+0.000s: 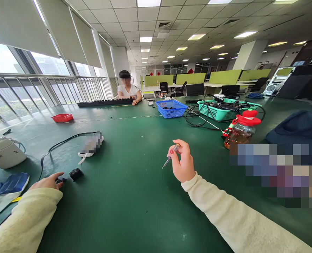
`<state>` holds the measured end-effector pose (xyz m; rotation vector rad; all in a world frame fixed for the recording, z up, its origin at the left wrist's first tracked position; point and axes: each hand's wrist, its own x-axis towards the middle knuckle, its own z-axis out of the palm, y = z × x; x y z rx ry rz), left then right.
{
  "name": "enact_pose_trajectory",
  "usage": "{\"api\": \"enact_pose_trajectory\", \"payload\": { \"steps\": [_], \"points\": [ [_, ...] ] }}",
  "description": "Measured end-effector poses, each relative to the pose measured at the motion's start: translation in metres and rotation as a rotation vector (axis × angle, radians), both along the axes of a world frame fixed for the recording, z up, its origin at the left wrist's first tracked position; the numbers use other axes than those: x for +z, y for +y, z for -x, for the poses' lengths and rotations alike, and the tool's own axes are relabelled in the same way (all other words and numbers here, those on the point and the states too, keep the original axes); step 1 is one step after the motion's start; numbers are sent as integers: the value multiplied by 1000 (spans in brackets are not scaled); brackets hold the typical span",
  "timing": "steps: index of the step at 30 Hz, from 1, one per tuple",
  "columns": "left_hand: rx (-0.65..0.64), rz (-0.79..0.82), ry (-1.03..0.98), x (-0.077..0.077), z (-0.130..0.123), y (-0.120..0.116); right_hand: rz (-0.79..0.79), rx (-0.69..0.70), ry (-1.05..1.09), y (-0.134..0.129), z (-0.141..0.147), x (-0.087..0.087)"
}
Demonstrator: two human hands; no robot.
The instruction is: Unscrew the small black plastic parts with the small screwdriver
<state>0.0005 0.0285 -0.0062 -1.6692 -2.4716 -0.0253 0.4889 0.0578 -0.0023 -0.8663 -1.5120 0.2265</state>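
Observation:
My right hand (183,161) is raised over the middle of the green table, closed around a small screwdriver (169,160) whose metal tip points down and to the left. At the left, my left hand (47,182) rests low at the table top, its fingers around a small black part (60,180) that they partly cover. Just right of those fingers lies a second small black block (76,174), apart from the hand. Further up is a white device (91,146), blurred on top, with a black cable.
Blue-and-white gloves (10,184) and a light-coloured case (4,153) lie at the left. Further back are a red tray (62,118), a blue basket (171,109) and a green basket (219,111) with cables. A red-lidded bottle (240,131) stands right. Another person (128,89) sits at the far end.

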Motion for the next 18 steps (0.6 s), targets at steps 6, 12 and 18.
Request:
{"api": "enact_pose_trajectory", "payload": {
  "steps": [6,12,18],
  "points": [
    [-207,-276,38,12,-35,4,-4,-2,3,-1,1,1],
    [-391,-163,44,-12,-43,16,-9,-3,5,0,0,1],
    [-359,-173,37,-13,-42,13,-14,-8,-6,-1,0,3]
  ]
}}
